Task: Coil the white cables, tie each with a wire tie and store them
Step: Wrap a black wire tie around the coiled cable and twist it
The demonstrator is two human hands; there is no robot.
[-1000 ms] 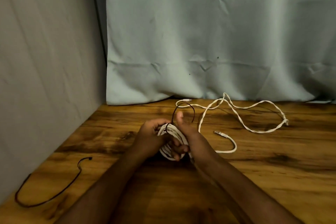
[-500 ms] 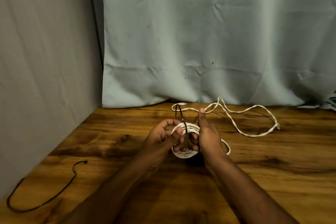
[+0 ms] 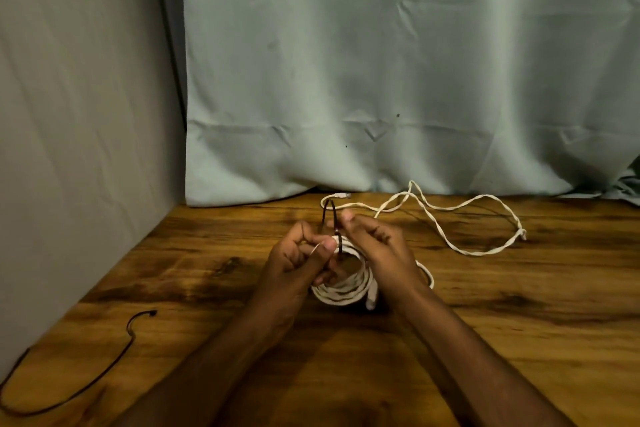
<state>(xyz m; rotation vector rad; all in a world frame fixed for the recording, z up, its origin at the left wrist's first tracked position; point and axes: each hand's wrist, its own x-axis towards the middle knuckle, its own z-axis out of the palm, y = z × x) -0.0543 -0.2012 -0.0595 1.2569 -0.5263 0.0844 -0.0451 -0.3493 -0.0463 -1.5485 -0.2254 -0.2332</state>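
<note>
Item 1: coiled white braided cable (image 3: 346, 284), left hand (image 3: 294, 263) pinching it; right hand (image 3: 377, 243) clamped on thin black wire tie (image 3: 330, 215). Advice: cinch snugly, twist ends.

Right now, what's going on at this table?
A person is tying up a coiled white cable. The left hand grips the coil while the right hand pinches a black wire tie looped over its top; the tie is not yet twisted closed. A second white cable lies loose and uncoiled on the wooden table behind, and another black wire tie lies at the left.
</note>
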